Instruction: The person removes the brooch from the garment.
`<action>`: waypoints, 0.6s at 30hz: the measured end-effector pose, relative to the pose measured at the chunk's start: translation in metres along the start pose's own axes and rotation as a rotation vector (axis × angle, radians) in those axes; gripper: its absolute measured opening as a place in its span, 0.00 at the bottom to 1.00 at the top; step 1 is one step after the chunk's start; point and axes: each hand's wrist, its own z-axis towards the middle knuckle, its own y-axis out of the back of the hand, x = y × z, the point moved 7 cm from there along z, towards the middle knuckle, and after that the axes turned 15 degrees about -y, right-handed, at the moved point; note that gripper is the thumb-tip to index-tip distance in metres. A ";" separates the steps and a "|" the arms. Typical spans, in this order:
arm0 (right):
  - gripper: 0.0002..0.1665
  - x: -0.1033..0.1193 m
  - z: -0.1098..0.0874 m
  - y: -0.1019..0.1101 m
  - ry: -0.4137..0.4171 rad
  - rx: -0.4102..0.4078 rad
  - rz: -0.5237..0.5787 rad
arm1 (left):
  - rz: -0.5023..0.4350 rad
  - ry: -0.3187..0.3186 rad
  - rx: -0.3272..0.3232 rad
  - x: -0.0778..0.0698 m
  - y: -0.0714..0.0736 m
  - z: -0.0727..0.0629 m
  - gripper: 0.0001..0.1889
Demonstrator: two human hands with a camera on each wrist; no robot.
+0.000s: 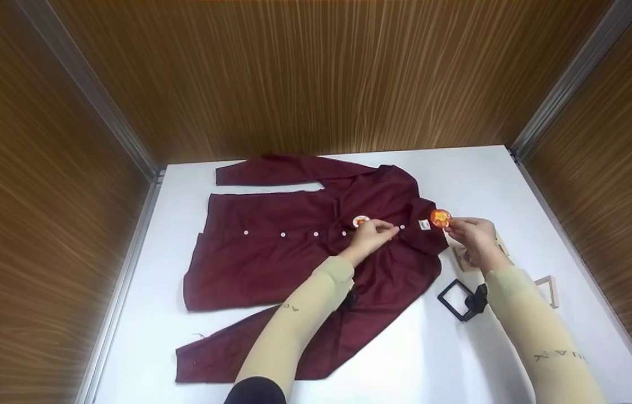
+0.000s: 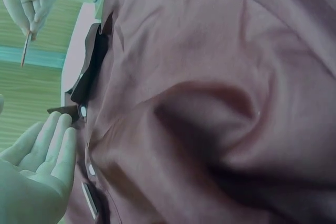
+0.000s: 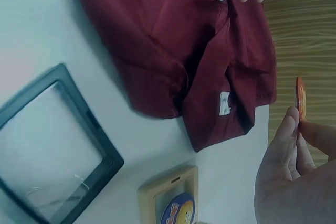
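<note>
A maroon button-up shirt (image 1: 271, 213) lies spread on the white table, its collar (image 1: 428, 238) with a white label to the right. Above the shirt's button line is my left hand (image 1: 373, 238), its fingers fairly straight and nothing visible in them; the palm shows in the left wrist view (image 2: 39, 166). Beside that hand a round white-and-orange badge (image 1: 359, 220) sits on the shirt front, partly covered by the hand. My right hand (image 1: 475, 238) pinches a round orange badge (image 1: 440, 218) between thumb and fingers, just past the collar. Seen edge-on, this badge (image 3: 300, 98) is thin.
A black square frame (image 1: 453, 300) lies right of the shirt, partly behind the right forearm. Near it is a light wooden frame (image 3: 147, 203) holding a blue-and-yellow round badge (image 3: 179, 209). Another pale frame (image 1: 553, 292) is farther right. Wood-grain walls (image 1: 293, 78) enclose the table.
</note>
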 end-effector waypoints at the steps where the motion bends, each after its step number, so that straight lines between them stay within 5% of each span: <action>1: 0.20 0.000 -0.001 0.002 -0.007 -0.005 -0.008 | -0.001 -0.001 -0.001 0.000 -0.001 0.000 0.15; 18: 0.18 -0.010 -0.010 0.038 -0.083 -0.064 -0.108 | -0.022 -0.023 0.015 0.001 -0.019 -0.007 0.14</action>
